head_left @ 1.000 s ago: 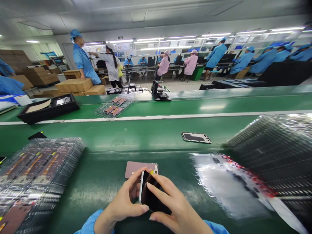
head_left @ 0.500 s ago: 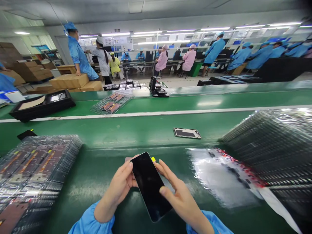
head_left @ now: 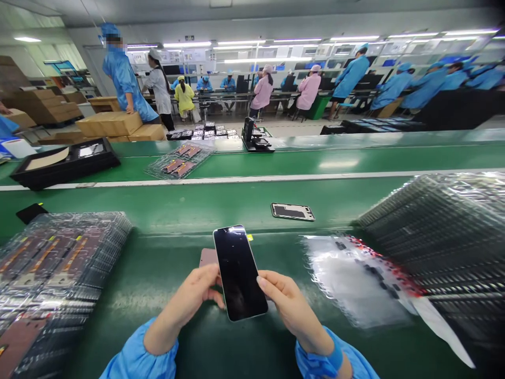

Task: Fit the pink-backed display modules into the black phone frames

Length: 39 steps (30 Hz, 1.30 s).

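Observation:
A dark-screened smartphone (head_left: 241, 276) with a light rim is held over the green bench, screen towards me. My left hand (head_left: 201, 289) grips its left edge, thumb near the front and fingers curled beneath. At the right edge, my right hand (head_left: 286, 300) pinches the phone between thumb and fingers. Behind the phone's left side shows a brownish-pink flat piece (head_left: 208, 257); whether it touches the phone I cannot tell. A small yellow tab (head_left: 250, 238) peeks out by the upper right edge. Farther off lies a phone back frame (head_left: 292, 211) with a grey inner panel.
Stacked clear trays with brown parts (head_left: 59, 252) stand on the left, and a tall tray stack (head_left: 445, 226) on the right. Clear plastic film sheets (head_left: 355, 284) lie beside it. Beyond are a black bin (head_left: 67, 163), another parts tray (head_left: 179, 160) and a black fixture (head_left: 255, 137).
The phone has moved up and away from me and turned more upright. My right hand has shifted from reaching round it to pinching its right edge. More of the brownish piece shows.

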Available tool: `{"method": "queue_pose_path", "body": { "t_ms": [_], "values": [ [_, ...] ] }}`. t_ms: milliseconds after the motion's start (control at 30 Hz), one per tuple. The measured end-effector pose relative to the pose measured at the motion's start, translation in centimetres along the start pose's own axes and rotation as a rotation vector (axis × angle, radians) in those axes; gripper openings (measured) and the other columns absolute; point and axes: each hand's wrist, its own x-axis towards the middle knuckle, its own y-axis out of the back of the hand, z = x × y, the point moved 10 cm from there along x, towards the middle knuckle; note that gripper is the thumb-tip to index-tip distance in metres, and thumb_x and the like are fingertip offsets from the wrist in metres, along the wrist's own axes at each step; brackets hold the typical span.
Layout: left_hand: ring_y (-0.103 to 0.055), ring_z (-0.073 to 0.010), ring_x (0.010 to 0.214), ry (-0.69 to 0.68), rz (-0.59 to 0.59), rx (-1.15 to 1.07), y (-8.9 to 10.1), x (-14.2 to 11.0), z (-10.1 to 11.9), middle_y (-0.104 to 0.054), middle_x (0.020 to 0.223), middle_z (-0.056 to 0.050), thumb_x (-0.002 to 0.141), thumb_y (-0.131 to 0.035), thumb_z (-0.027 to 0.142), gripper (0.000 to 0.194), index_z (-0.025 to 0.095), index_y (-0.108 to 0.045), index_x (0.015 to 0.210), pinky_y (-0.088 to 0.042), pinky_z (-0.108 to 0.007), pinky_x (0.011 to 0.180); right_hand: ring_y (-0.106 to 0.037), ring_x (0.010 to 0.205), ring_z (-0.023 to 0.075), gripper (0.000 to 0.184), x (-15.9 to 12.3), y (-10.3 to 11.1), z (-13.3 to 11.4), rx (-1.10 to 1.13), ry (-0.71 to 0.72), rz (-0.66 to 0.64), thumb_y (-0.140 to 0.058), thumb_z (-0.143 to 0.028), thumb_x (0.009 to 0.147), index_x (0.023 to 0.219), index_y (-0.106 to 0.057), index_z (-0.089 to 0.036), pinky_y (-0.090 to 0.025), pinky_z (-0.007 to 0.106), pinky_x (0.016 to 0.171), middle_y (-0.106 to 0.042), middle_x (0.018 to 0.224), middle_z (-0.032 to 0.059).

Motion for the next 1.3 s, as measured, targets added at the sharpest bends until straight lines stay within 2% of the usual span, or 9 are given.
{"method": "queue_pose_path", "body": {
  "t_ms": [167,367,500,800,867,933,1033,1133,1300],
  "values": [
    [-0.049,-0.0086,0.051,0.088,0.007,0.344,-0.6,-1.3,-2.5,-0.056,0.061,0.002,0.076,-0.072,0.05,0.042,0.015,-0.058,0.059,-0.041,-0.022,0.054,-0.063,0.076,0.019,0.038,0.2,0.9,-0.3,0.088,0.028,0.088,-0.065,-0.052,0.089,0.106,-0.074,-0.018,-0.052,0.032,0.073,-0.071,0.082,0.0041],
    [-0.05,-0.0112,0.052,0.017,0.157,0.458,0.3,-1.7,-1.8,-0.052,0.059,0.003,0.085,-0.058,0.05,0.041,0.019,-0.05,0.06,-0.039,-0.024,0.056,-0.069,0.078,0.0207,0.051,-0.1,-0.2,-0.2,0.068,-0.025,0.001,-0.054,-0.058,0.094,0.128,-0.064,-0.021,-0.056,0.034,0.071,-0.074,0.092,0.0053],
    [-0.051,-0.0127,0.054,-0.027,0.176,0.475,0.8,-1.7,-1.3,-0.05,0.056,0.003,0.086,-0.055,0.055,0.046,0.02,-0.049,0.058,-0.04,-0.024,0.058,-0.074,0.078,0.024,0.066,-0.2,-1.2,-0.4,-0.041,-0.043,-0.1,-0.059,-0.057,0.091,0.143,-0.047,-0.018,-0.058,0.037,0.075,-0.077,0.079,0.0061],
    [-0.053,-0.0103,0.051,0.024,0.081,0.353,1.0,-0.9,-2.3,-0.056,0.058,0.002,0.083,-0.062,0.058,0.049,0.016,-0.056,0.059,-0.043,-0.023,0.057,-0.075,0.072,0.0252,0.06,-0.3,-0.8,-0.4,-0.064,-0.003,-0.043,-0.059,-0.055,0.092,0.133,-0.052,-0.012,-0.056,0.043,0.082,-0.077,0.071,0.0076],
    [-0.06,-0.0132,0.06,0.018,0.046,0.277,0.7,-0.8,-2.0,-0.064,0.066,-0.001,0.082,-0.067,0.054,0.043,0.014,-0.064,0.067,-0.047,-0.025,0.062,-0.075,0.073,0.025,0.057,-0.4,-0.8,-0.7,-0.066,0.01,-0.05,-0.058,-0.053,0.093,0.134,-0.052,-0.013,-0.055,0.044,0.084,-0.077,0.071,0.0064],
    [-0.068,-0.0197,0.082,-0.004,-0.006,0.112,-0.1,-0.8,-1.3,-0.073,0.089,-0.007,0.081,-0.07,0.051,0.039,0.015,-0.071,0.093,-0.053,-0.029,0.074,-0.075,0.07,0.0239,0.052,-0.4,-1.2,-0.8,-0.059,0.008,-0.086,-0.059,-0.05,0.094,0.133,-0.055,-0.015,-0.055,0.042,0.083,-0.076,0.072,0.0048],
    [-0.068,-0.0236,0.1,-0.021,0.017,-0.092,-0.6,-0.7,-0.2,-0.071,0.118,-0.011,0.087,-0.067,0.043,0.044,0.019,-0.065,0.123,-0.056,-0.029,0.078,-0.074,0.067,0.0218,0.047,-0.4,-2.0,-0.6,-0.03,-0.007,-0.14,-0.058,-0.049,0.095,0.13,-0.059,-0.017,-0.057,0.038,0.076,-0.076,0.076,0.0045],
    [-0.072,-0.0225,0.09,-0.003,0.073,-0.142,-1.1,-0.6,0.5,-0.068,0.126,-0.013,0.091,-0.063,0.035,0.035,0.018,-0.067,0.122,-0.058,-0.026,0.066,-0.074,0.074,0.0208,0.045,-0.4,-2.2,-0.5,0.061,0.035,-0.141,-0.058,-0.049,0.095,0.128,-0.061,-0.018,-0.057,0.034,0.072,-0.076,0.08,0.0057],
    [-0.07,-0.0256,0.103,-0.033,0.132,-0.193,-1.5,-0.8,1.3,-0.058,0.142,-0.012,0.091,-0.062,0.032,0.033,0.02,-0.068,0.121,-0.059,-0.022,0.062,-0.073,0.082,0.0174,0.042,-0.5,-2.7,-0.9,0.232,0.12,-0.235,-0.074,-0.039,0.086,0.123,-0.064,-0.022,-0.056,0.029,0.076,-0.076,0.094,0.0051]
  ]
}}
